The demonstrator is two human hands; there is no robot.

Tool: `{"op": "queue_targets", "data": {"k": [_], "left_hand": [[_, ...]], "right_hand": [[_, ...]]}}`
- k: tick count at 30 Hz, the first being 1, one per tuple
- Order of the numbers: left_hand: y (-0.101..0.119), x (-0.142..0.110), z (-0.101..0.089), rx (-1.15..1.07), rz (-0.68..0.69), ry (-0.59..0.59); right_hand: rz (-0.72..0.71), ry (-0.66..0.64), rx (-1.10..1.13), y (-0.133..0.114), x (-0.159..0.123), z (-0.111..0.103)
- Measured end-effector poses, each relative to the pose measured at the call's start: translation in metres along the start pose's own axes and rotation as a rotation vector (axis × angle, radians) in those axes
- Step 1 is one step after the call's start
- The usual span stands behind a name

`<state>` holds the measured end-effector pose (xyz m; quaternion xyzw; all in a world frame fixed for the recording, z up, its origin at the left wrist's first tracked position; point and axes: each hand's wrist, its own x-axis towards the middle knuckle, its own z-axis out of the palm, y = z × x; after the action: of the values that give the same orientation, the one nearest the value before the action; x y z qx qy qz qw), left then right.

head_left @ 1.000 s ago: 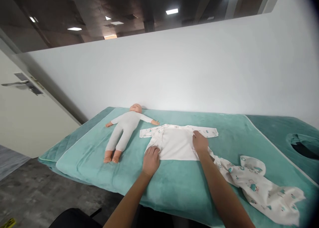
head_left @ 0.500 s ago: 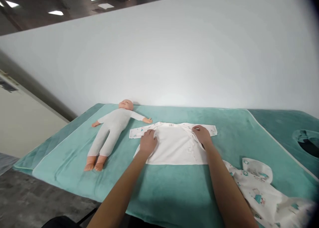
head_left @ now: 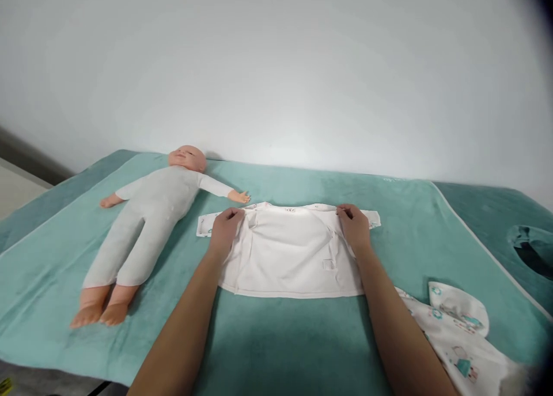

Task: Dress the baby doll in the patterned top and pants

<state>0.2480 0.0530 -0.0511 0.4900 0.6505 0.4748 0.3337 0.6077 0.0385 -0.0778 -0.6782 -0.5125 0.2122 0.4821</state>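
Note:
A white baby shirt [head_left: 287, 252] lies spread out in front of me, its front laid open and its plain inside facing up. Printed sleeves stick out at both sides. My left hand [head_left: 227, 229] pinches the shirt's edge near the left shoulder. At the right shoulder, my right hand [head_left: 353, 229] has its fingers closed on the opposite edge. To the left, a baby doll [head_left: 151, 211] in a pale one-piece rests on its back, one arm stretched toward the shirt's left sleeve.
A green padded mat [head_left: 294, 338] covers the table beneath everything. More white printed baby clothing [head_left: 462, 338] lies at the lower right, partly behind my right forearm. Near the right edge is a clear plastic item [head_left: 533, 249] with something dark. A white wall [head_left: 276, 85] rises behind.
My view has tilted down and come closer. My left hand has moved outward to the left, opening the shirt's left front; my right hand stays at the right shoulder.

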Motion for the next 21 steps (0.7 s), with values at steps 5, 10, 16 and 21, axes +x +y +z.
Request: {"op": "queue_targets", "data": {"k": [5,10,16,21], "left_hand": [[-0.002,0.026,-0.002,0.356,0.101,0.0],[-0.004,0.024,0.0,0.76,0.141,0.013],[-0.004,0.003,0.003,0.879,0.442,0.041],[-0.012,-0.035,0.019,0.677,0.684,-0.214]], "right_hand": [[-0.111,-0.016,-0.349,-0.002,0.0,0.007],[-0.098,-0.099,-0.577,-0.01,0.003,0.013],[-0.042,-0.27,-0.628,-0.01,0.021,0.008],[-0.097,-0.316,-0.64,-0.015,0.023,-0.002]]}}
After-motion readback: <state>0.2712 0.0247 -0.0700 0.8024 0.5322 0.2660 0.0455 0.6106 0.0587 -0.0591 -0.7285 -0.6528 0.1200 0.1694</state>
